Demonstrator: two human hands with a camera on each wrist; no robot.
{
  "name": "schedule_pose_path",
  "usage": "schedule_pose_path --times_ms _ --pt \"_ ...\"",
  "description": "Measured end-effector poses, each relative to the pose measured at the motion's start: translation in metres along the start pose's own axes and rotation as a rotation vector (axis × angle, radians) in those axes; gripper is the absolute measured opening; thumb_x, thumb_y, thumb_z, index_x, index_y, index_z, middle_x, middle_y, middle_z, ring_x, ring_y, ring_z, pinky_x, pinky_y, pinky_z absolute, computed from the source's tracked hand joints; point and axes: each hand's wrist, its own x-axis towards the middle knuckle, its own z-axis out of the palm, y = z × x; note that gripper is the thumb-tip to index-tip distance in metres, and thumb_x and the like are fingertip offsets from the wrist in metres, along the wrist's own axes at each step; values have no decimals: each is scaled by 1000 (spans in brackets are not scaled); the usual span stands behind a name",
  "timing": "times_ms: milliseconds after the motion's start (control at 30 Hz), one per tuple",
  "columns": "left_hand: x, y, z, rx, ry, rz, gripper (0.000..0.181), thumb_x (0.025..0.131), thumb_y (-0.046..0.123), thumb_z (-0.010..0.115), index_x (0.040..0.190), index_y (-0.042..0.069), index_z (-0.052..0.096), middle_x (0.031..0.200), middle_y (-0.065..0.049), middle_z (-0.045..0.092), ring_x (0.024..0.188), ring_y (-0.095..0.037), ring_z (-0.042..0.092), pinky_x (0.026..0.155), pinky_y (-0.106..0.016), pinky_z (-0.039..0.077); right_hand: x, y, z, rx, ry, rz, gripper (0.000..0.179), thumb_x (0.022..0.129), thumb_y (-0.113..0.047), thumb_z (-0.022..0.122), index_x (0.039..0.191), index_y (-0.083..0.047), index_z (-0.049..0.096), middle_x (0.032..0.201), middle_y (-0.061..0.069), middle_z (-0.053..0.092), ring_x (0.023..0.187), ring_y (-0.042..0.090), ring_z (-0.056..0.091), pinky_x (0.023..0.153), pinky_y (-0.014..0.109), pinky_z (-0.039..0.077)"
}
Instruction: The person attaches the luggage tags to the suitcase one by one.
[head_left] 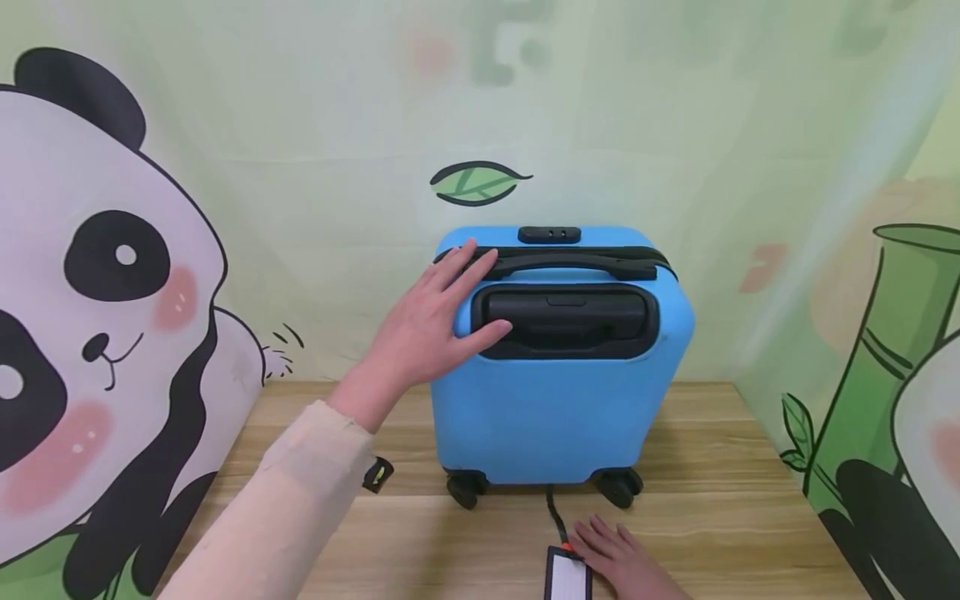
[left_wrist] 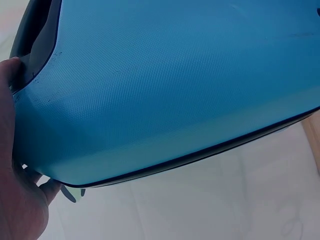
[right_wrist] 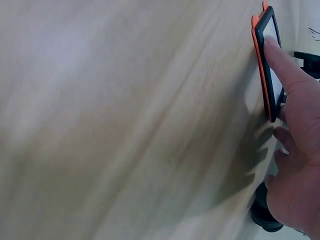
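Observation:
A light blue suitcase (head_left: 547,417) stands upright on its black wheels. My left hand (head_left: 427,329) rests on its upper left corner. Those fingers lie fairly straight over the top edge, and the thumb touches the black recess (head_left: 570,321) on the front. Beside the fingers runs the black carry handle (head_left: 577,265). A luggage tag (right_wrist: 274,80) with a white face, black frame and orange back hangs from a black strap (head_left: 555,512) below the suitcase. My right hand (right_wrist: 300,130) pinches it, thumb on the white face; the other fingers are partly hidden behind it.
The suitcase stands on a wood-grain table (head_left: 705,500). A backdrop (head_left: 337,167) printed with pandas, a leaf and bamboo rises behind and at both sides. A combination lock (head_left: 550,235) sits on the suitcase's top. A small black piece (head_left: 378,474) shows by the left sleeve.

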Motion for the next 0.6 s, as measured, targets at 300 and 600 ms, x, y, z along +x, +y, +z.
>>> schedule_pose_path --times_ms 300,600 --pt "0 0 2 -9 6 5 87 100 63 64 171 29 28 179 -2 19 163 -32 24 128 -54 30 7 -4 -11 -7 -48 -50 92 94 -76 63 161 -15 50 163 21 48 148 50 44 106 72 47" --pt "0 1 3 -6 14 6 86 100 63 64 171 29 28 179 -1 20 162 -32 25 128 -53 30 6 -13 -18 88 -72 99 99 91 -73 71 157 -3 51 161 23 49 149 50 43 115 70 40"
